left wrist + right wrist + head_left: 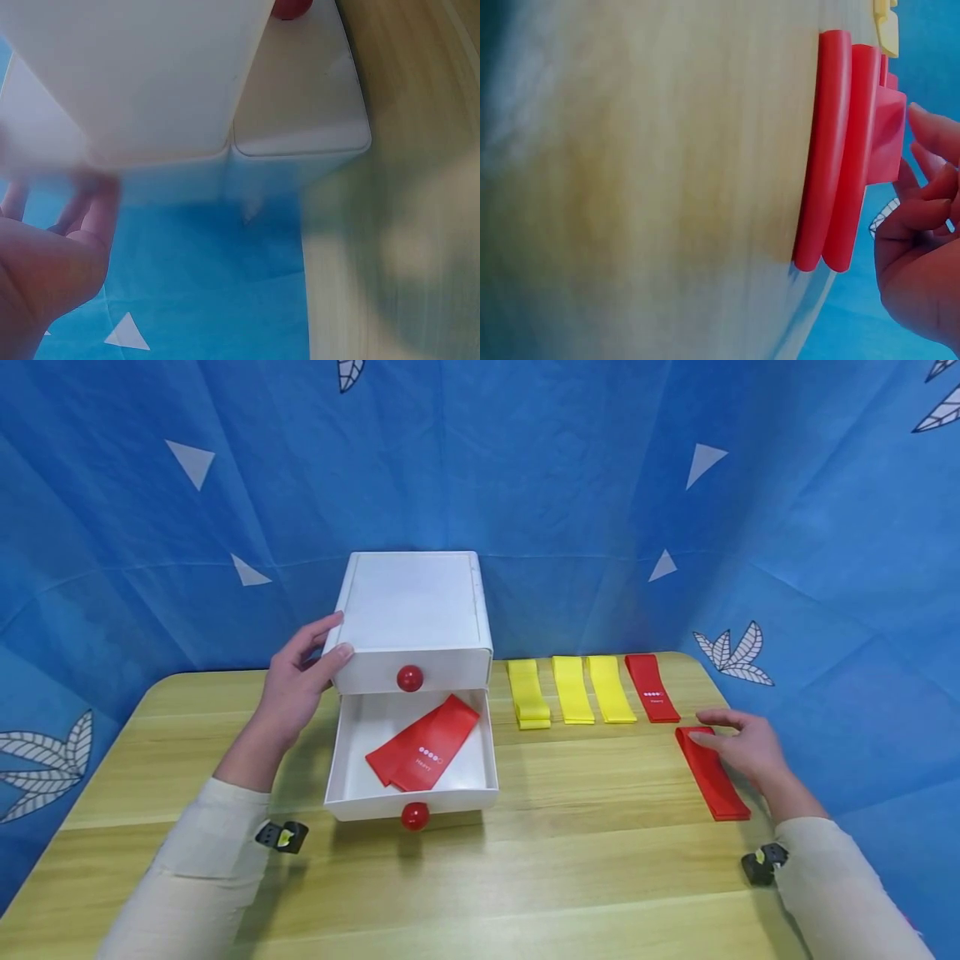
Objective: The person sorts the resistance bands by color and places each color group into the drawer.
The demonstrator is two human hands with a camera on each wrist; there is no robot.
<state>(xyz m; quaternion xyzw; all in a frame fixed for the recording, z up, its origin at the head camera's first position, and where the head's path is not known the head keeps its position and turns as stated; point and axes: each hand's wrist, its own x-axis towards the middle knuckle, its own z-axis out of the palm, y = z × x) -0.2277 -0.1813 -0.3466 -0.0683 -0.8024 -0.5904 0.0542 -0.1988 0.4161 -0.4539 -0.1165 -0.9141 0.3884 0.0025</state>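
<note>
A small white drawer cabinet (412,602) stands at the back of the table. Its lower drawer (341,752) is pulled out, with a red resistance band (423,747) lying folded inside. My left hand (296,672) rests against the cabinet's left side, thumb by the front corner; the left wrist view shows its fingers (97,210) at the white wall. On the right, my right hand (742,747) is at the far end of a folded red band (716,781). Its thumb and index finger are spread apart; whether they touch the band (840,157) is unclear.
Several folded bands lie in a row right of the cabinet: yellow ones (528,693), (573,691), (611,689) and a red one (652,687). Red ball knobs (410,678) stick out from the drawers. A blue patterned cloth (562,485) hangs behind the wooden table (570,860).
</note>
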